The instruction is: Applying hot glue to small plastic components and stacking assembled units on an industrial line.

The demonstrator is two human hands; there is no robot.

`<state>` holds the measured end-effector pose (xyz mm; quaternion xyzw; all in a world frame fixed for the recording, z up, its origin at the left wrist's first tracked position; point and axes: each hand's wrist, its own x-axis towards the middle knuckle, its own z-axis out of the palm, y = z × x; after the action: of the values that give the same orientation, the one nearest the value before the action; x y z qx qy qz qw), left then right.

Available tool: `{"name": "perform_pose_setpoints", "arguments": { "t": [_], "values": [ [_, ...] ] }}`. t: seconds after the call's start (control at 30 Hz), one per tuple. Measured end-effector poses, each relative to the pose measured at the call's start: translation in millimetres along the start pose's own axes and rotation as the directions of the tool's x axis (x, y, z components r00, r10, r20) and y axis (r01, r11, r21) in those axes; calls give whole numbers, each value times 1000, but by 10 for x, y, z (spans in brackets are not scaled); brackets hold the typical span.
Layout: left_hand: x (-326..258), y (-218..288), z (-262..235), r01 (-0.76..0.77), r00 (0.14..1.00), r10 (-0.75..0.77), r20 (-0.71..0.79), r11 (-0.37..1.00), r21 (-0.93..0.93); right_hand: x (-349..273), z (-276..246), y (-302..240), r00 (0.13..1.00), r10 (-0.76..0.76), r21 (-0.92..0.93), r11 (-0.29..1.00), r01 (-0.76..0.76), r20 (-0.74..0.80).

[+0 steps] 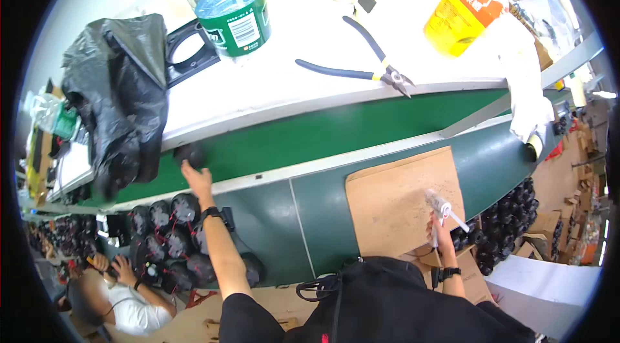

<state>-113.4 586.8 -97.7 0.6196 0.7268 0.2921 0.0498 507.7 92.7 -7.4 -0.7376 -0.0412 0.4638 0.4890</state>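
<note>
My left hand [197, 179] reaches out to the green belt below the white shelf. Its fingers are apart, with the tips at the near edge of a dark round part [189, 154]; whether they press on it is hard to see. In my right hand [440, 234] is a white hot glue gun [438, 203], the hand closed around its handle. A white glue stick [458, 221] juts from the gun's back. Beneath the gun's front end lies a brown cardboard sheet [394, 204] with dark specks.
Black round parts with red wires [174, 233] crowd the bench at left. On the shelf are diagonal pliers [387, 75], a green tub [234, 20] and an orange-yellow bottle [466, 10]. A black plastic bag [123, 84] hangs over its edge. A co-worker [132, 307] sits lower left.
</note>
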Motion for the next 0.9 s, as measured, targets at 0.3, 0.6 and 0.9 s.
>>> {"name": "perform_pose_setpoints", "arguments": {
  "t": [0.3,0.6,0.9],
  "values": [
    [365,26,27,83,995,-96,26,946,314,-693,-215,83,998,-32,-97,995,27,-45],
    [-972,1105,-112,-90,978,69,197,991,102,-436,-111,9,999,-34,-33,999,35,11],
    [-3219,2462,-448,-213,697,205,687,974,-75,-194,132,-173,878,-71,-378,884,276,474]
  ]
}}
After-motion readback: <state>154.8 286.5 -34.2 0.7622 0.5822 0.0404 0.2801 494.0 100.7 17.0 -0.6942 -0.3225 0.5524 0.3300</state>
